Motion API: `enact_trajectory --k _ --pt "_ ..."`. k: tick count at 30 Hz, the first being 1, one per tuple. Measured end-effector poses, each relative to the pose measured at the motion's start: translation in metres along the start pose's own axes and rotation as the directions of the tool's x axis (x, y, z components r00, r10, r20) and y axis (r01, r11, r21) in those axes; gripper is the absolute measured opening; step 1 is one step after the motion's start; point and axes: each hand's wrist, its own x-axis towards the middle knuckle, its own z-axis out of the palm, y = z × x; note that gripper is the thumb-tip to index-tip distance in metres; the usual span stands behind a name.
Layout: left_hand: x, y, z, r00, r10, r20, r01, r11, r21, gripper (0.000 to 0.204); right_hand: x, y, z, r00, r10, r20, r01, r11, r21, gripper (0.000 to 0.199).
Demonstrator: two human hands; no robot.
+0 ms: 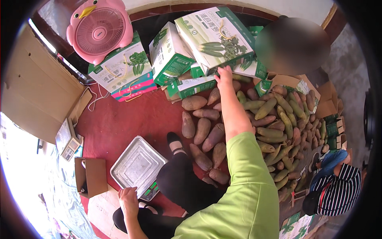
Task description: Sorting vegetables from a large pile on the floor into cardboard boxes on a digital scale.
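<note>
My right arm reaches far forward, and my right hand (pixel 225 75) has its fingers closed at the near lower edge of a large white and green carton (pixel 207 34) printed with green radishes. This carton lies tilted on other cartons; its underside and part of my grip are hidden. My left hand (pixel 128 202) hovers by the near corner of a scale with a metal tray (pixel 137 167), fingers loosely apart, holding nothing visible. The tray is bare. Large reddish-brown roots (pixel 203 130) lie on the red floor between the scale and the cartons.
A heap of green radishes (pixel 266 108) and brown roots spreads at the right. A pink fan (pixel 99 34) stands by a carton (pixel 121 65) at the far left. An open brown box (pixel 91 177) sits left. Another person in a striped shirt (pixel 340 191) is at the right.
</note>
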Motion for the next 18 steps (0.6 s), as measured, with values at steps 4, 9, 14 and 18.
enact_trajectory --k 4,9,14,18 --pt "0.001 -0.003 0.001 1.000 -0.022 -0.013 0.022 1.000 0.012 0.019 -0.041 0.000 0.038 0.938 0.024 0.347 0.005 0.997 -0.082 0.068" --pt "0.003 -0.004 0.002 1.000 -0.017 -0.025 0.018 1.000 0.019 0.020 -0.046 0.009 0.036 0.930 0.056 0.362 0.045 0.964 -0.263 0.048" --pt "0.005 -0.006 0.006 0.999 -0.047 0.005 0.047 0.999 -0.012 0.019 -0.007 0.007 -0.028 0.994 0.106 0.040 -0.094 0.969 -0.229 0.047" --pt "0.008 -0.004 0.007 0.996 -0.087 0.029 0.086 0.996 0.006 0.020 0.022 -0.013 -0.068 0.988 0.071 -0.134 -0.107 0.952 -0.286 0.050"
